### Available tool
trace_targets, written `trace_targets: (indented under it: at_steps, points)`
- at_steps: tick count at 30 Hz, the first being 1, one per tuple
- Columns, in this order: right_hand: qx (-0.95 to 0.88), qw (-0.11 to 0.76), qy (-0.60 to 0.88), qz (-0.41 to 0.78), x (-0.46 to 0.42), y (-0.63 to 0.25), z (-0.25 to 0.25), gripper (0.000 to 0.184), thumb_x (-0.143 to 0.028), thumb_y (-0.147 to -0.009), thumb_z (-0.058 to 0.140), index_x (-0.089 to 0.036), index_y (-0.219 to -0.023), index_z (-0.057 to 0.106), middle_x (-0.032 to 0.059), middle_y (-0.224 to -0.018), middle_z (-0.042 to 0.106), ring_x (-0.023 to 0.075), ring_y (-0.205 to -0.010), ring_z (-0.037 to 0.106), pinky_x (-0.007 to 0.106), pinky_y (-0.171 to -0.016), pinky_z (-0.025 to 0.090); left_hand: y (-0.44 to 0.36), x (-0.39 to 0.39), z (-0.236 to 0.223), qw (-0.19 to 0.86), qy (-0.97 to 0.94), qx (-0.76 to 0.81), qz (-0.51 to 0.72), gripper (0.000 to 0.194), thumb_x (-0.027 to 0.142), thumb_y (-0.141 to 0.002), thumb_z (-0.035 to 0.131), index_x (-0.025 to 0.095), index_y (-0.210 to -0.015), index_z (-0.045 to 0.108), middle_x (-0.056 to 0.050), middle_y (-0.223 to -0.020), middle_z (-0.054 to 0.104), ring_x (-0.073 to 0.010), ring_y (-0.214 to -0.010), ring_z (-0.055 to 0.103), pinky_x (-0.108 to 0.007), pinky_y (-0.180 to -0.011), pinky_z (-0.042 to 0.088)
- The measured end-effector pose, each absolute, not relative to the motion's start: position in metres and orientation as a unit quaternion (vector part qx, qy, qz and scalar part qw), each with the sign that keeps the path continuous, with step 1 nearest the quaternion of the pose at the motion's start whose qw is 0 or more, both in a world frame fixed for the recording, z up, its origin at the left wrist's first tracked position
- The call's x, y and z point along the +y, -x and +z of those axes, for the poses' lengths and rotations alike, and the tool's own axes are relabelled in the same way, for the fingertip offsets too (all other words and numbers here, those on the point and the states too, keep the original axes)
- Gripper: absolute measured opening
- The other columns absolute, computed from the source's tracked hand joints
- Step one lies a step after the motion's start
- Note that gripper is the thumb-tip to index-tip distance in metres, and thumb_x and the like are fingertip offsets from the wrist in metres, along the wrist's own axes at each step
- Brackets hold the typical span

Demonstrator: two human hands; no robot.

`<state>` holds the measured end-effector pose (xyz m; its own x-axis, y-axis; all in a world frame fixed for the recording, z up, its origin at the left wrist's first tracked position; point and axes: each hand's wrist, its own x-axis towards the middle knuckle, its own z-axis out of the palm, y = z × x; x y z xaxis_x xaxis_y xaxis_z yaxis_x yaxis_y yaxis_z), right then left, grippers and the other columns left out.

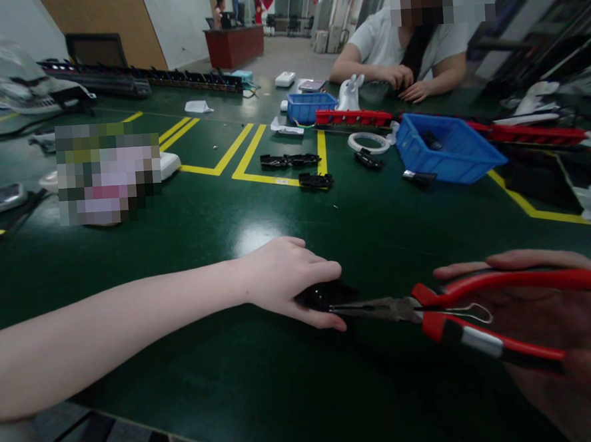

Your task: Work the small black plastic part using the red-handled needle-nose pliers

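One pair of red-handled pliers [433, 306], long axis roughly crosswise, nose pointing left at a glossy black part [321, 297] low on the green table [199, 367]. Left hand [286, 275]: thumb and fingers pinching the black part against the tabletop. Right hand [556, 312]: fingers loosely curled around the pliers, handles spread. Small label [282, 181] on yellow tape [260, 178], too small to read. Two blue bins [446, 148], one white roll [369, 143] between them. One person in a white top [445, 45] across the table.
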<state>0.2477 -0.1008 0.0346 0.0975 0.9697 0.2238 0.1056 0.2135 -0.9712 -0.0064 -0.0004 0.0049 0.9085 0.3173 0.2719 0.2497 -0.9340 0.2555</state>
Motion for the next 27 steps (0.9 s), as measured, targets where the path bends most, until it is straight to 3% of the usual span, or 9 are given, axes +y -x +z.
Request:
trace_targets:
  at_steps: [8,21,27]
  points:
    - [-0.551,0.560,0.485,0.385,-0.104,-0.244,0.032,0.048,-0.048,-0.065,0.078,-0.030,-0.108,0.064,0.0072,-0.103,0.072,0.0282,-0.088,0.071,0.037,-0.075,0.061,0.007,-0.001,0.005,0.083,-0.973,0.145,0.161,0.048,0.066,-0.086,0.051,0.019,-0.082,0.053,0.004,-0.065,0.059,-0.0116,-0.054,0.053,-0.028,-0.056,0.032]
    - [-0.544,0.529,0.509,0.406,-0.100,-0.243,0.042,0.054,-0.054,-0.062,0.079,-0.031,-0.108,0.065,0.0108,-0.103,0.072,0.0312,-0.085,0.071,0.048,-0.082,0.058,0.007,-0.001,0.005,0.090,-0.973,0.134,0.166,0.047,0.065,-0.087,0.050,0.018,-0.085,0.054,0.003,-0.068,0.061,-0.0112,-0.056,0.054,-0.028,-0.057,0.032]
    - [-0.544,0.539,0.505,0.398,-0.099,-0.246,0.040,0.046,-0.053,-0.065,0.077,-0.030,-0.103,0.067,0.0099,-0.099,0.073,0.0300,-0.083,0.072,0.044,-0.075,0.061,0.007,-0.001,0.005,0.091,-0.973,0.131,0.167,0.047,0.064,-0.087,0.052,0.018,-0.085,0.054,0.003,-0.069,0.062,-0.0111,-0.056,0.053,-0.027,-0.057,0.031]
